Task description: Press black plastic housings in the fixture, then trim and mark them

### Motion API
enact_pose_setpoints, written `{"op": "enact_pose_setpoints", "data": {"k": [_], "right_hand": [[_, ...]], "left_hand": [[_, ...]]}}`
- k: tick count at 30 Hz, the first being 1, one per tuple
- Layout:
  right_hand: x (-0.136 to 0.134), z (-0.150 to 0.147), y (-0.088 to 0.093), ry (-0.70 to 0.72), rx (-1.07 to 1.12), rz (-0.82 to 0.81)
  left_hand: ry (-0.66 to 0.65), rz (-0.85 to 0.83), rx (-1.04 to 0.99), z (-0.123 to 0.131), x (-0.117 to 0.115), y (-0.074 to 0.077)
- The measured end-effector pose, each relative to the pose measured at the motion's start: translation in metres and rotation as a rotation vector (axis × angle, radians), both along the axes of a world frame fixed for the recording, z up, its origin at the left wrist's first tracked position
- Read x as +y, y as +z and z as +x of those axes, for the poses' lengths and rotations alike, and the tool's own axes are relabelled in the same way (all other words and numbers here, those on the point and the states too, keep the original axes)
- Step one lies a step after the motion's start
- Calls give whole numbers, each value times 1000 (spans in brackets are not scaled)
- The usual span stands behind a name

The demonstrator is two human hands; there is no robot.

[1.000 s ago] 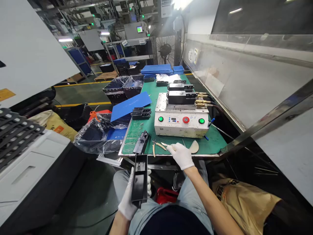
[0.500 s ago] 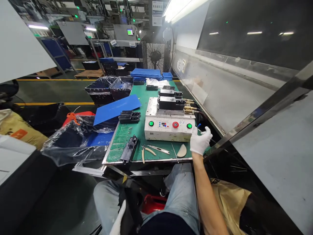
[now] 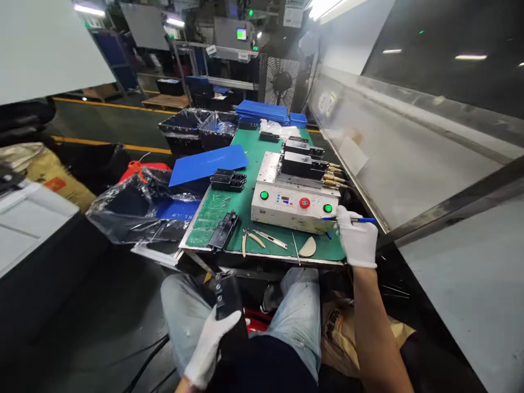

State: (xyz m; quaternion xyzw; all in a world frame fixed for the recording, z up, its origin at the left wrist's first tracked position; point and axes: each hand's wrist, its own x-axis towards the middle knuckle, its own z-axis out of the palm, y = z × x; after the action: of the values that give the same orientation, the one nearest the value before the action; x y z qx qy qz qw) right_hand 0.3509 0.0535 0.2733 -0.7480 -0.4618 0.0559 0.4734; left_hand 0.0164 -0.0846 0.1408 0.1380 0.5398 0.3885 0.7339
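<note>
My white-gloved left hand (image 3: 210, 341) is closed around a black plastic part (image 3: 228, 300), held over my lap with its upper end tilted toward the table. My right hand (image 3: 356, 237), also gloved, pinches a blue pen (image 3: 363, 220) at the table's right front corner. The pen lies roughly level across the fingers and sticks out on both sides. Just left of that hand stands a white machine box (image 3: 292, 213) with green and red buttons. A small blue piece (image 3: 328, 236) shows on the table below the pen's left end. Black housings (image 3: 303, 165) rest on top of the machine.
Along the green table's (image 3: 204, 229) front lie a black part (image 3: 224, 230), nippers (image 3: 251, 240), a utility knife (image 3: 270, 238), a thin rod (image 3: 296, 248) and a pale half-disc (image 3: 308, 247). Left stands a plastic-lined bin (image 3: 123, 224). A metal frame bar (image 3: 450, 199) slants at right.
My right hand has taken hold of the blue pen and brought it up beside the machine. My left hand has raised the black part into fuller view. The whole view has shifted.
</note>
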Motion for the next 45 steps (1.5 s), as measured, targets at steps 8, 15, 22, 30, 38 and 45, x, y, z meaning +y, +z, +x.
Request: {"op": "enact_pose_setpoints", "data": {"k": [8, 15, 22, 30, 38, 45], "right_hand": [[-66, -110, 11, 527, 478, -100], [-58, -96, 7, 540, 475, -136], [-67, -91, 22, 538, 394, -26], [-62, -112, 9, 646, 355, -43], [-77, -118, 19, 737, 356, -24], [-81, -122, 1, 756, 193, 31]], "left_hand": [[-428, 319, 409, 11, 29, 93], [-462, 356, 414, 18, 19, 99], [-521, 320, 438, 18, 11, 105], [-523, 315, 446, 25, 13, 115], [-531, 433, 443, 19, 16, 104], [-529, 429, 437, 23, 17, 99]]}}
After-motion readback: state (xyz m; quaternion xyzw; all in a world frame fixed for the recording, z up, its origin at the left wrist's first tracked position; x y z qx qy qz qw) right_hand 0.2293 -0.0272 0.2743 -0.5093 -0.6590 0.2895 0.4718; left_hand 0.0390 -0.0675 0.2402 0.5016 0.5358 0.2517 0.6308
